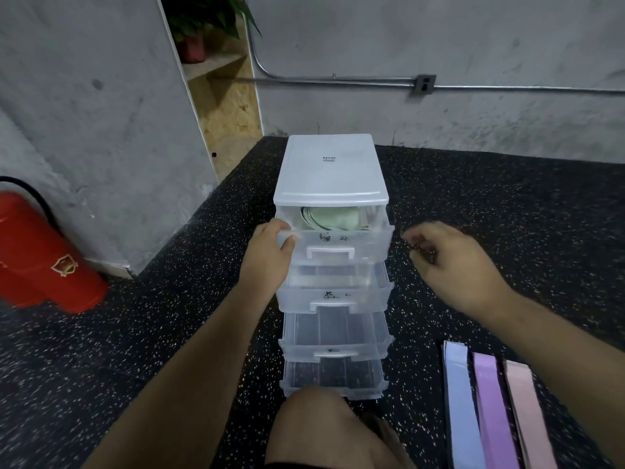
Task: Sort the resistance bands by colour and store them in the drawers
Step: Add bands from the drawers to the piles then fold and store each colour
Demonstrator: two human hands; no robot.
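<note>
A clear plastic drawer tower [329,170] stands on the dark speckled floor with all its drawers pulled part way out. A pale green resistance band [333,219] lies bunched in the top drawer [367,245]. My left hand [269,255] grips the left front corner of that top drawer. To the right of the tower my right hand [449,262] hovers with loosely curled fingers and holds nothing. Three flat bands lie side by side at the lower right: blue [461,407], purple [492,414] and pink [524,414].
A red fire extinguisher [44,255] lies on the floor at the left by a concrete wall. My knee [324,431] is right in front of the bottom drawer. A potted plant [199,25] sits on a wooden shelf behind.
</note>
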